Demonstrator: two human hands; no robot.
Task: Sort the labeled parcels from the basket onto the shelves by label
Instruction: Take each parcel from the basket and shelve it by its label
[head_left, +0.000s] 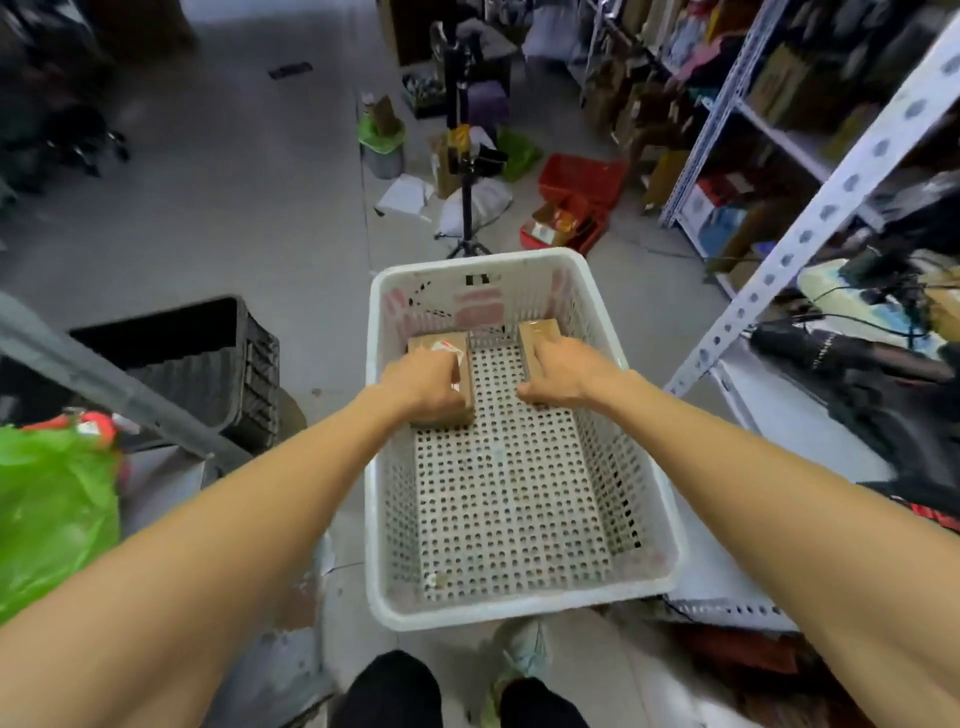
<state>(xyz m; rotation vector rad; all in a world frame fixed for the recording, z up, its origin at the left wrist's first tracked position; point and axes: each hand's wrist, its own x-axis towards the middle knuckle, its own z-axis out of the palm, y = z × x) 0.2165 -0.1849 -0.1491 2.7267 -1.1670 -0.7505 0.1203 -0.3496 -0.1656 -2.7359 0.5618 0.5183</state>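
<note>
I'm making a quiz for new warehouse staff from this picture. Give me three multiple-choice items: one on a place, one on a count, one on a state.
1. Where in the white basket do the parcels lie?
A. the far end
B. the near end
C. the middle

2. How many parcels are in it?
A. one
B. two
C. four

3. What are the hands doing?
A. hanging idle
B. each gripping a parcel
C. lifting the basket by its rim

Answers:
1 A: the left parcel and the right parcel lie by the far wall.
2 B: only those two show.
3 B: the left hand grips the left parcel, and the right hand grips the right parcel.
</note>
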